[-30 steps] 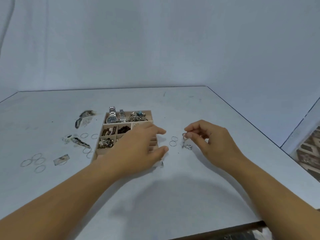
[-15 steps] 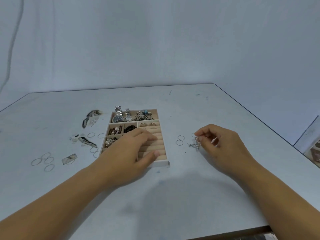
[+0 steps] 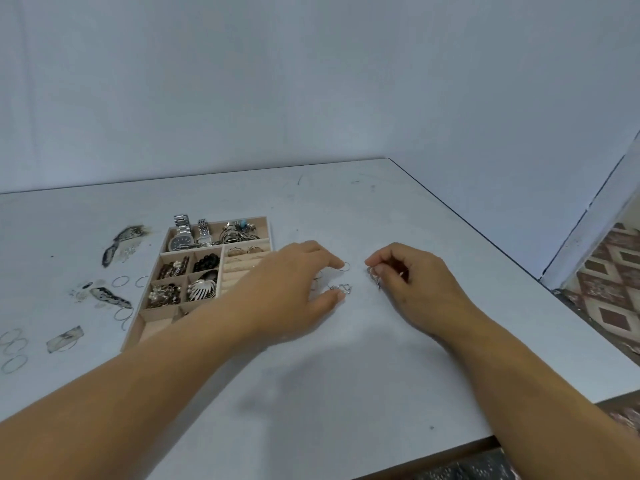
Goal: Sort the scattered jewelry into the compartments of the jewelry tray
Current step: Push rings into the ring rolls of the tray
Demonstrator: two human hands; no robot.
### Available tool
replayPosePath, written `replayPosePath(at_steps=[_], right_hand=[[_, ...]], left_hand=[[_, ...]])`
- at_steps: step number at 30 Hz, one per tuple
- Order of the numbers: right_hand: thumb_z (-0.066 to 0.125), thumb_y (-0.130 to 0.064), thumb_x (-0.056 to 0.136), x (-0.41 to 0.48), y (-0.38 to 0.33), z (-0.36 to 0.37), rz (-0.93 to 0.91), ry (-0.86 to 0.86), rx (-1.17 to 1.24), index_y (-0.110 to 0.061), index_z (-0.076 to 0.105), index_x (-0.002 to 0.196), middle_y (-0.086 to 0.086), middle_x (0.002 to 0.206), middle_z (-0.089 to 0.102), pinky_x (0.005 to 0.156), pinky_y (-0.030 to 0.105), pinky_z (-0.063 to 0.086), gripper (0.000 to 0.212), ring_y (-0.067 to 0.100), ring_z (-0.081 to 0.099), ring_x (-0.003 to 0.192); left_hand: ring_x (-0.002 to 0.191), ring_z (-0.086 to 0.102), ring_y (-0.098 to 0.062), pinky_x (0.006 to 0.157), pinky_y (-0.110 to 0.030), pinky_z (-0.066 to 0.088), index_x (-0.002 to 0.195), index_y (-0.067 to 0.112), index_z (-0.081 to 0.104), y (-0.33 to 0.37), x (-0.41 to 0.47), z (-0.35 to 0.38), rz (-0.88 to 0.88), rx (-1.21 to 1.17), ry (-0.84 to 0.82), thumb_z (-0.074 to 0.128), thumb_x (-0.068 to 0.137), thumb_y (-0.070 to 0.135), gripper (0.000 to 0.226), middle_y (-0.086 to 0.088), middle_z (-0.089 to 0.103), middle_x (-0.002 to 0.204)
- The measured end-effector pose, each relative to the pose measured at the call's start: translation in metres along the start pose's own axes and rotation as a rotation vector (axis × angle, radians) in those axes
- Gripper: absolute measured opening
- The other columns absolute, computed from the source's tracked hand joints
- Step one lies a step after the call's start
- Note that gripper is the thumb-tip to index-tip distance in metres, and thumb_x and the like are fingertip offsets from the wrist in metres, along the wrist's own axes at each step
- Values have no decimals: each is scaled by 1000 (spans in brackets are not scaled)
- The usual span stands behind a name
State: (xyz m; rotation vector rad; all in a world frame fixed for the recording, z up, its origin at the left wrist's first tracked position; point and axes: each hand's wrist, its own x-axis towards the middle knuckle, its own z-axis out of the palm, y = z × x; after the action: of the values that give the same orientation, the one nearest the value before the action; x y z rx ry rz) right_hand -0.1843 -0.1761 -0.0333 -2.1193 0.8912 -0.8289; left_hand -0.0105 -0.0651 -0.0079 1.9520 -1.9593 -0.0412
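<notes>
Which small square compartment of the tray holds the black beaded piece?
The black beads fill the back-right square, beside the ring rolls; its neighbours hold brownish pieces and a fan-shaped clip.

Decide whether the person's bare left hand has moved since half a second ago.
Yes. The left hand has moved right, off the beige compartmented jewelry tray, to small silver pieces on the grey table beside it.

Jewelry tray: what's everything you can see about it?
The jewelry tray is a beige rectangle, seemingly fabric-lined, lying flat on the grey table. Dividers split it: a far long compartment holds two metal watches and tangled bracelets; small squares hold dark beads, pearly pieces and a fan-shaped clip; ridged ring rolls carry a few rings. The near left compartment looks bare. The left forearm crosses over its near right corner.
</notes>
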Motion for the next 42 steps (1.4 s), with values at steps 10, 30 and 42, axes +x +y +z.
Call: replayPosePath(at_steps=[10, 30, 42], right_hand=[[54, -17, 91, 1, 1, 1, -19, -13, -27, -31, 66, 88, -13, 75, 65, 59, 7, 41, 19, -1, 53, 62], [55, -15, 92, -4, -13, 3, -96, 28, -65, -29, 67, 91, -16, 82, 65, 63, 7, 39, 19, -1, 55, 71], [56, -12, 91, -2, -35, 4, -186, 24, -19, -30, 68, 90, -15, 85, 67, 71, 9, 43, 22, -1, 57, 78]], left_hand=[[108, 48, -11, 90, -36, 44, 101, 40, 69, 4, 22, 7, -87, 36, -82, 58, 85, 50, 23, 16, 58, 105], [86, 61, -15, 84, -31, 50, 91, 31, 59, 14, 41, -3, -214, -61, -377, 53, 84, 26, 10, 13, 61, 81], [89, 54, 0, 87, -25, 41, 88, 33, 70, -15, -9, -38, -120, -36, 38, 62, 88, 34, 9, 21, 63, 82]])
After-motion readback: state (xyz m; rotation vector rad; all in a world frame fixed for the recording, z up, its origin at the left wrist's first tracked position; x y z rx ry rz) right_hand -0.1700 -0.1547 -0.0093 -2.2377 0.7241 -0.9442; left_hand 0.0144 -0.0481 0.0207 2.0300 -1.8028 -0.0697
